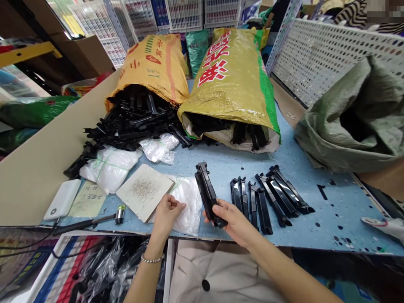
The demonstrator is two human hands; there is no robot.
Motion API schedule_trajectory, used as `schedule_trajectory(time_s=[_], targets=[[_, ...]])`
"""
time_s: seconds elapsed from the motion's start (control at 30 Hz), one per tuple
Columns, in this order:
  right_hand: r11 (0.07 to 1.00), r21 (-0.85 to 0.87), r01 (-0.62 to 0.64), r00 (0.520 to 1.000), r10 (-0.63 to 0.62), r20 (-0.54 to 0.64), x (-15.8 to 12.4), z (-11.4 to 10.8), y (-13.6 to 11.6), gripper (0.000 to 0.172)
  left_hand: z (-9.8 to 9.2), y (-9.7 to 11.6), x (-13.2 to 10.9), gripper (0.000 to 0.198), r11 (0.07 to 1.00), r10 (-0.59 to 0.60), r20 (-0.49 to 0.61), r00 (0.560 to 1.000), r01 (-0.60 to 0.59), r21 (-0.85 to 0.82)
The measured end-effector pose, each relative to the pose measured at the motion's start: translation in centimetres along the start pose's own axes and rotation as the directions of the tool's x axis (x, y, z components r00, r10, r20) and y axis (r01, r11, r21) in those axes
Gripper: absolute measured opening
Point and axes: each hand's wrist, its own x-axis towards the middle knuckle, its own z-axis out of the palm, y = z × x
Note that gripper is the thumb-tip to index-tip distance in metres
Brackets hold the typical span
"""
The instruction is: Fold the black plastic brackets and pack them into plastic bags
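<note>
My right hand is wrapped round the lower end of a long black plastic part, which it holds up at a slant over the table. My left hand is closed, thumb against curled fingers, at the left edge of a stack of clear plastic bags. What it pinches, if anything, I cannot make out. Beside it lies a pale square board sprinkled with small brownish specks. To the right of my right hand, several similar black parts lie in a rough row.
An orange sack spills a heap of black parts. A yellow-green sack lies open beside it. Tied bag bundles, a hammer and a white device are at left; a grey-green sack stands at right.
</note>
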Motion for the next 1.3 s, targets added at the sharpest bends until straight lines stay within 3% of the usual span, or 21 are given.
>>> schedule_trajectory(time_s=[0.17, 0.27, 0.33, 0.43, 0.6, 0.73, 0.83, 1.0, 1.3], targets=[[0.974, 0.225, 0.022, 1.000, -0.022, -0.003, 3.9, 3.0, 1.1, 0.038, 0.4, -0.3, -0.2, 0.028, 1.000, 0.014, 0.009, 1.000, -0.014, -0.006], [0.978, 0.202, 0.048, 0.994, -0.027, -0.103, 5.7, 3.7, 2.2, 0.039, -1.2, 0.6, -0.9, 0.025, 0.993, 0.122, -0.080, 0.989, -0.122, 0.008], [0.987, 0.155, 0.047, 0.990, -0.025, -0.137, 6.1, 3.5, 2.6, 0.040, -2.7, 1.4, -1.4, 0.024, 0.974, 0.226, -0.168, 0.960, -0.217, 0.071], [0.992, 0.123, 0.033, 0.995, -0.021, -0.100, 5.6, 3.3, 2.3, 0.040, -3.9, 2.2, -1.5, 0.024, 0.969, 0.236, -0.181, 0.955, -0.217, 0.118], [0.986, 0.154, 0.067, 0.997, -0.062, -0.041, 4.6, 3.9, 1.1, 0.038, -1.2, 0.9, -1.0, 0.027, 1.000, 0.011, -0.007, 1.000, -0.011, -0.024], [0.992, 0.104, 0.069, 0.996, -0.064, -0.059, 4.6, 3.7, 1.1, 0.039, 0.9, -0.8, -1.0, 0.026, 0.990, 0.055, -0.061, 0.997, -0.046, 0.132], [0.996, 0.080, 0.034, 0.997, -0.028, -0.073, 4.6, 3.2, 1.3, 0.038, 0.8, -1.4, -1.1, 0.022, 0.986, 0.079, -0.033, 0.996, -0.073, 0.148], [1.000, 0.024, 0.003, 0.995, 0.000, -0.096, 4.5, 2.9, 1.1, 0.038, 0.2, -1.6, -0.9, 0.024, 0.999, 0.032, 0.024, 0.999, -0.032, 0.032], [0.999, -0.035, -0.008, 0.995, 0.005, -0.098, 4.4, 2.5, 1.3, 0.040, 0.7, -1.3, -0.9, 0.021, 0.999, 0.024, -0.036, 0.999, -0.023, 0.030]])
